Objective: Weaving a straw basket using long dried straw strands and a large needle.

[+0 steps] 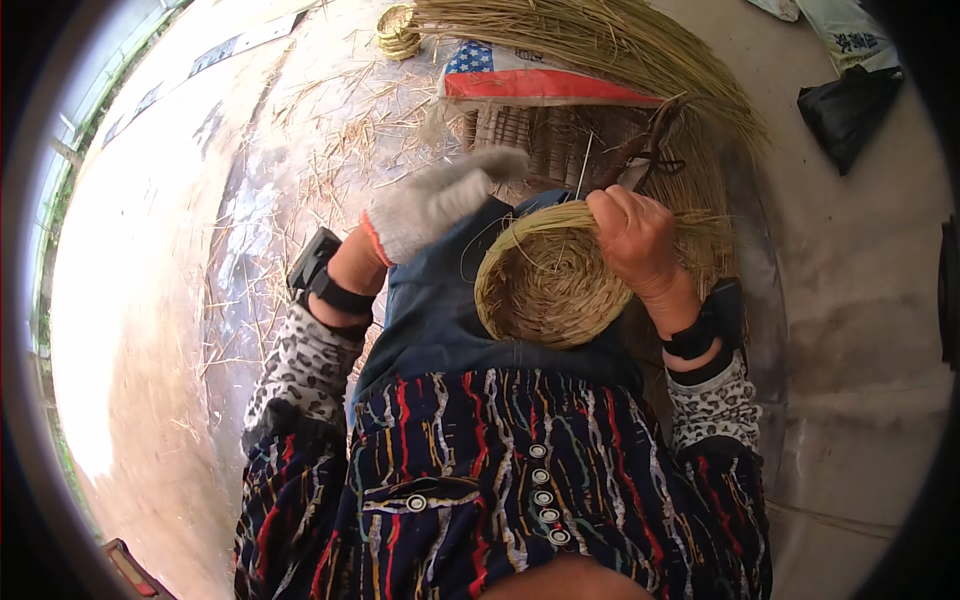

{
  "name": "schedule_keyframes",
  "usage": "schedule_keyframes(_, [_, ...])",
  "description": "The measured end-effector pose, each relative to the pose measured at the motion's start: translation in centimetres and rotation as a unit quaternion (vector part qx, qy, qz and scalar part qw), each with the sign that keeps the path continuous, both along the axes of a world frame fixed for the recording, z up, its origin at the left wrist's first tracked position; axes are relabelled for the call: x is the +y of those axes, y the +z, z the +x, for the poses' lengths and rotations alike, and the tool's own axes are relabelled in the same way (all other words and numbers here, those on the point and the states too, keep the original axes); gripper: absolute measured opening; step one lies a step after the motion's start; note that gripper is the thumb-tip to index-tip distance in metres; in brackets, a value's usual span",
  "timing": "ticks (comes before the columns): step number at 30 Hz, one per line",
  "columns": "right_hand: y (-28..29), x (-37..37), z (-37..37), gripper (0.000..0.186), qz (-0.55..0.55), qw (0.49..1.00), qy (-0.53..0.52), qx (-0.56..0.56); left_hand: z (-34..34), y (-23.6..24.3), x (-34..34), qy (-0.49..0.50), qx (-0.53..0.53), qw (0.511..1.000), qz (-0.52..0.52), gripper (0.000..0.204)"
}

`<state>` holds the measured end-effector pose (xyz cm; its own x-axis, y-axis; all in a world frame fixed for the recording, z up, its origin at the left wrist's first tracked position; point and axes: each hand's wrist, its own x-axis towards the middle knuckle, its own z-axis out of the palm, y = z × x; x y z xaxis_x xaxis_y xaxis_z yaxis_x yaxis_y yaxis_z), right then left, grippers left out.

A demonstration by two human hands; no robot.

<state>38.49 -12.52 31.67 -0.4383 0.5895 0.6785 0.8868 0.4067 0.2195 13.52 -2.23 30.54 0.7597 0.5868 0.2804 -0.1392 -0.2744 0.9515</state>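
A round coiled straw basket (555, 290) rests tilted on my lap, its opening facing up. My right hand (640, 240), bare and closed, grips the basket's far right rim, and loose straw ends (705, 228) stick out past its knuckles. Beside those fingertips a long thin metal needle (586, 165) stands up at the rim. A fine thread loops off the rim's left side. My left hand (435, 205), in a pale knit glove, hovers left of the basket, fingers stretched out and slightly blurred. I see nothing held in it.
Beyond my knees, a big bundle of long straw (610, 40) lies over a red, white and blue sack (550, 85) and a woven seat (540, 130). Small straw coils (398, 32) sit at the far left. Straw scraps litter the floor. A black plastic bag (848, 115) lies far right.
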Motion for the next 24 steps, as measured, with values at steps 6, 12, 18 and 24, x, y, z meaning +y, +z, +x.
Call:
schedule_keyframes(6, [-0.3, -0.2, 0.1, 0.017, -0.005, 1.000, 0.006, 0.007, -0.8, 0.8, 0.0, -0.045, 0.172, 0.984, -0.028, 0.047])
schedule_keyframes(12, [0.2, 0.2, -1.6, 0.015, -0.061, 0.998, 0.008, -0.017, 1.8, 1.2, -1.5, 0.025, 0.056, 0.985, -0.162, 0.024])
schedule_keyframes(18, [-0.8, 0.7, -1.4, 0.014, -0.092, 0.996, 0.007, 0.013, 2.7, 1.4, -5.1, 0.139, 0.194, 0.948, 0.211, 0.021])
schedule_keyframes(24, [-0.4, 0.5, -1.7, 0.018, -0.165, 0.983, 0.025, 0.076, 3.0, -0.2, -8.6, 0.127, 0.332, 0.767, 0.534, 0.020])
